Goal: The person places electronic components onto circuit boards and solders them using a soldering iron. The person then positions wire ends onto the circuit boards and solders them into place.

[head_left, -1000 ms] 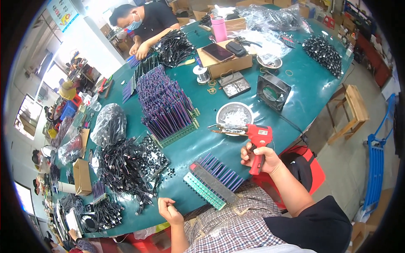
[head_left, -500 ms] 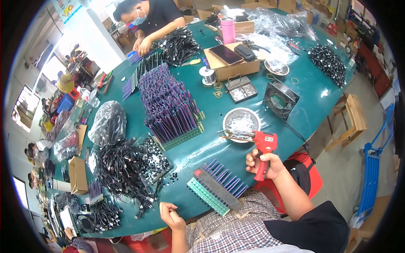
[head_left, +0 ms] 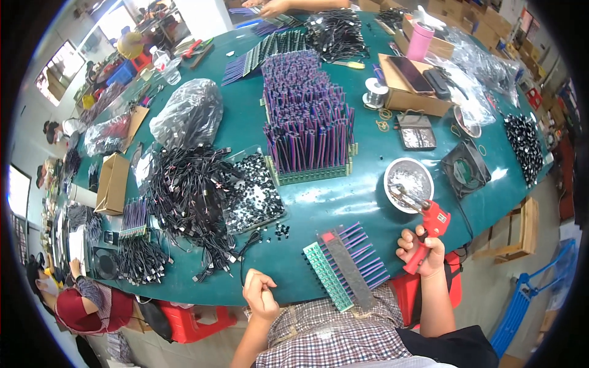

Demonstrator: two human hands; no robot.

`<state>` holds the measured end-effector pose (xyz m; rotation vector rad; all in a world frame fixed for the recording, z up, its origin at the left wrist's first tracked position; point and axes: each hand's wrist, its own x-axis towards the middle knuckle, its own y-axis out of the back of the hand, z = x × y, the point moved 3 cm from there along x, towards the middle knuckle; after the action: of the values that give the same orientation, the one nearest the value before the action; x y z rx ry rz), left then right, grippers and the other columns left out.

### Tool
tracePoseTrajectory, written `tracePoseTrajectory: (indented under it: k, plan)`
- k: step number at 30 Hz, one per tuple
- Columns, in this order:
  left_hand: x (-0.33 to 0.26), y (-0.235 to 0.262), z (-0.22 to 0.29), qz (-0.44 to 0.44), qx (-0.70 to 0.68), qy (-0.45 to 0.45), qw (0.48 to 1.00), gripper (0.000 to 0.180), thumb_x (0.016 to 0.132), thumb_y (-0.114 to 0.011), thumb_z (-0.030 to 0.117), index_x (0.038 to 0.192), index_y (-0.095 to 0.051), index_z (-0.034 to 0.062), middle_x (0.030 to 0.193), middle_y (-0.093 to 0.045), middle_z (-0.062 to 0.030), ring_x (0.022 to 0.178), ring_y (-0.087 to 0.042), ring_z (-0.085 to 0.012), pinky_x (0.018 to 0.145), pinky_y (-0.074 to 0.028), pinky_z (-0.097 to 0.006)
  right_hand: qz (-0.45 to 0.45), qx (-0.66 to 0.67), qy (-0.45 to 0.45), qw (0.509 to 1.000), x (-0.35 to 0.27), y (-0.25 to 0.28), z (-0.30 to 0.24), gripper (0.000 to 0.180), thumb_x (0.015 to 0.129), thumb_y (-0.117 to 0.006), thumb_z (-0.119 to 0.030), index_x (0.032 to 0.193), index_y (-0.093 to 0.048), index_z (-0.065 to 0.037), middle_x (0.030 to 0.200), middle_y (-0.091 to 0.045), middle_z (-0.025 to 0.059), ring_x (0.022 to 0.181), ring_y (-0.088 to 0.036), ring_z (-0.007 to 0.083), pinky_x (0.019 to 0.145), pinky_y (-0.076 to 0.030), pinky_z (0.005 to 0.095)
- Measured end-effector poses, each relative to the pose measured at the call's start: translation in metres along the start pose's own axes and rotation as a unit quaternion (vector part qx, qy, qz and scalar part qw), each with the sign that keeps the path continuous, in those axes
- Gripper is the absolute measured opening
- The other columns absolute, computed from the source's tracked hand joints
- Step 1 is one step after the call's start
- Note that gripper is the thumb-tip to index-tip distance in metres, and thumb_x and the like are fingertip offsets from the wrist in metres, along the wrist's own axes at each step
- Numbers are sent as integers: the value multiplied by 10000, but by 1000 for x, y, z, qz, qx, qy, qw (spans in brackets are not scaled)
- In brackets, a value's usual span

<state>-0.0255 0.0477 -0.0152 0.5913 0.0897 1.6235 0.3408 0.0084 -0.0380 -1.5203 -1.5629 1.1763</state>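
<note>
My right hand (head_left: 423, 250) grips a red soldering gun (head_left: 435, 219) by its handle, and the gun's tip points into a round metal bowl (head_left: 388, 184) of silvery-grey material. Curled closed at the table's near edge is my left hand (head_left: 260, 293); whatever its fingers hold, if anything, is hidden. A thin black cable (head_left: 244, 253) runs down close beside it. Between my hands lies a green circuit-board strip (head_left: 326, 277) with purple-and-black wires (head_left: 367, 254) fanning to the right. A dark flat bar (head_left: 348, 270) with a red end rests across those wires.
Stacked boards with upright purple wires (head_left: 310, 135) stand mid-table. To their left are a black cable pile (head_left: 184, 190) and a tray of small black parts (head_left: 254, 190). A black fan (head_left: 465, 168) and solder spool (head_left: 375, 93) are on the right. Another person's hands (head_left: 274, 7) work across the table.
The view has swung, so the table's things appear shifted right. The soldering gun's tip now points down into the bowl, where before it pointed left across its near rim. My left hand remains curled.
</note>
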Motion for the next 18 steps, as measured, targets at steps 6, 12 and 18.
tracePoseTrajectory:
  k: [6, 12, 18]
  plan:
    - [3, 3, -2, -27, 8, -41, 999, 138, 593, -413, 6, 655, -535, 26, 657, -477, -102, 480, -401, -173, 440, -318, -286, 8, 2, -18, 1000, 0, 1, -2, 222, 768, -628, -184, 988, -632, -160, 1006, -523, 75, 910, -488, 206, 841, -426, 392]
    - [5, 4, 1, -48, 0, -37, 998, 160, 582, -427, -14, 660, -558, 34, 653, -485, -100, 470, -420, -171, 434, -355, -291, 11, -7, -22, 1000, 0, 0, -1, 229, 784, -619, -190, 1011, -623, -161, 1025, -494, 66, 904, -490, 187, 856, -452, 395]
    - [5, 5, -1, -69, -12, -10, 997, 154, 583, -436, -17, 655, -562, 33, 665, -489, -99, 471, -422, -170, 427, -358, -292, 10, -9, -24, 1000, 0, 1, -1, 227, 787, -621, -195, 1012, -627, -170, 1046, -490, 59, 914, -484, 182, 864, -453, 399]
